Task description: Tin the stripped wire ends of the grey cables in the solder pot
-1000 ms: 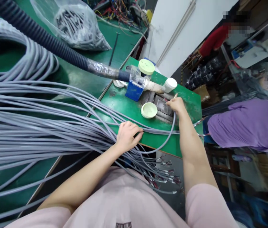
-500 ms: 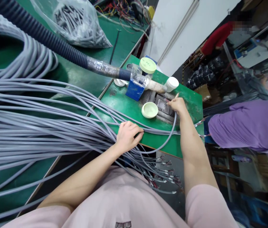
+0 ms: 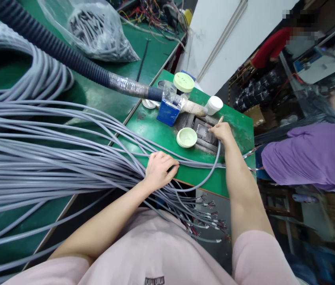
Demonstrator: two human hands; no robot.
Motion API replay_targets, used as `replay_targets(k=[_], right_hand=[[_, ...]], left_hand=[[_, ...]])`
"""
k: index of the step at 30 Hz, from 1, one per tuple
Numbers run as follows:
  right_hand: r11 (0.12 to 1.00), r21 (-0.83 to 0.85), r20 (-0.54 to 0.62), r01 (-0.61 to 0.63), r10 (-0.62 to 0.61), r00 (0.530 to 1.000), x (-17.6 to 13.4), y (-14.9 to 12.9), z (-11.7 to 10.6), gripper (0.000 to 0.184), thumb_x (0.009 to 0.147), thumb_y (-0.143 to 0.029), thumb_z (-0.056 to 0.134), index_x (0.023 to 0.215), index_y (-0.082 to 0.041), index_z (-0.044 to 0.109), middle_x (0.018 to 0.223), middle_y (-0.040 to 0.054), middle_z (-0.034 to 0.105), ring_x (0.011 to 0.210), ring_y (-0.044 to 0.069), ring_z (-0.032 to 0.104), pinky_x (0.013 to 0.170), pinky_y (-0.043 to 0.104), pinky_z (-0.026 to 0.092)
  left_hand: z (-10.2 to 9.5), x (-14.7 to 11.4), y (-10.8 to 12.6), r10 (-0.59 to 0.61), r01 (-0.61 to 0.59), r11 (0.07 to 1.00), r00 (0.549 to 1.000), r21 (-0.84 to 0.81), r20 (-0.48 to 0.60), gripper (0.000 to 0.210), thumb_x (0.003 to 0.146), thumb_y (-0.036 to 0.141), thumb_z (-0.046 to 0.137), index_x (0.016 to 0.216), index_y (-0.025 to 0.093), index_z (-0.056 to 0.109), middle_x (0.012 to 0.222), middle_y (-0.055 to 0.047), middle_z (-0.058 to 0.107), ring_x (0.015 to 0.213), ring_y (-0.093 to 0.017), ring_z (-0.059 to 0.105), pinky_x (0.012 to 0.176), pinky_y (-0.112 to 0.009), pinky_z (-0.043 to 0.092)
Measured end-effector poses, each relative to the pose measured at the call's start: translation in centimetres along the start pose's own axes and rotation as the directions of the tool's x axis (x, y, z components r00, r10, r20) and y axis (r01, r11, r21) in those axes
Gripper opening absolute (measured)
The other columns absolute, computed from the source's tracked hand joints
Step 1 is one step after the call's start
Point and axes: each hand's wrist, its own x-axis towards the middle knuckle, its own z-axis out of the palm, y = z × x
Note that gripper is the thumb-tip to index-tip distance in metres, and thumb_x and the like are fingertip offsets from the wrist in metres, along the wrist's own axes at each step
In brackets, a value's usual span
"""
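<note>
My right hand (image 3: 221,132) is closed round the end of a grey cable (image 3: 212,171), which loops down from it. That hand is over the shiny square surface of what looks like a solder pot (image 3: 205,132); the cable's wire tips are hard to make out. A thin pale stick (image 3: 221,119) shows just beyond the fingers; I cannot tell if they hold it. My left hand (image 3: 160,170) lies with curled fingers on several grey cables (image 3: 126,168) at the bench's near edge. A pale green dish (image 3: 187,137) sits left of the pot.
A dark ribbed hose (image 3: 81,65) ends by a blue box (image 3: 168,112) at the pot. Beyond are a white jar (image 3: 214,105) and a green-lidded container (image 3: 184,82). Cut pieces fill a plastic bag (image 3: 99,31). Stripped cable ends (image 3: 209,215) hang nearby. A person in purple (image 3: 310,158) is at right.
Both hands and the cable keep nearly the same positions. The view has shifted very slightly.
</note>
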Motion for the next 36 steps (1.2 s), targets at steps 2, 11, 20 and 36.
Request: replay_targets(k=[2,11,20,36], right_hand=[[0.992,0.124,0.001,-0.004,0.004,1.000,-0.9,-0.2,-0.9,0.017,0.059,-0.025,0.071,0.052,-0.014,0.061,0.043,-0.0034,0.046,0.049,0.012,0.049,0.050,0.025,0.036],[0.672,0.740,0.092,0.030,-0.145,0.985,-13.2,-1.0,-4.8,0.023,0.060,-0.034,0.074,0.055,-0.017,0.058,0.039,-0.0067,0.046,0.035,0.006,0.039,0.038,0.020,0.027],[0.258,0.954,0.185,-0.153,-0.107,0.977,-24.9,-2.1,-0.3,0.026,0.066,-0.032,0.074,0.057,-0.018,0.053,0.039,-0.0080,0.045,0.036,0.005,0.037,0.040,0.020,0.027],[0.466,0.877,0.135,0.121,-0.479,0.867,-28.9,-0.2,0.3,0.019,0.086,-0.033,0.057,0.078,-0.020,0.068,0.049,-0.0056,0.049,0.042,0.008,0.043,0.046,0.022,0.036]], left_hand=[[0.0,0.0,0.0,0.005,-0.005,1.000,1.000,0.006,-0.002,0.015,0.090,0.028,0.054,0.087,0.021,0.067,0.083,-0.002,0.072,0.083,-0.018,0.053,0.081,-0.037,0.030],[0.0,-0.1,-0.2,0.006,-0.010,0.998,0.998,-0.055,-0.059,0.015,0.088,0.028,0.056,0.084,0.021,0.069,0.081,-0.003,0.072,0.080,-0.018,0.056,0.079,-0.036,0.033],[1.1,-1.8,4.7,-0.343,0.251,0.430,0.934,-0.867,0.101,0.018,0.073,0.032,0.074,0.085,0.018,0.072,0.075,-0.002,0.068,0.068,-0.013,0.059,0.067,-0.028,0.046],[0.6,-1.9,7.7,-0.212,0.458,-0.516,0.750,-0.724,0.626,0.032,0.062,0.037,0.082,0.068,0.013,0.062,0.062,0.001,0.054,0.052,-0.009,0.051,0.046,-0.022,0.046]])
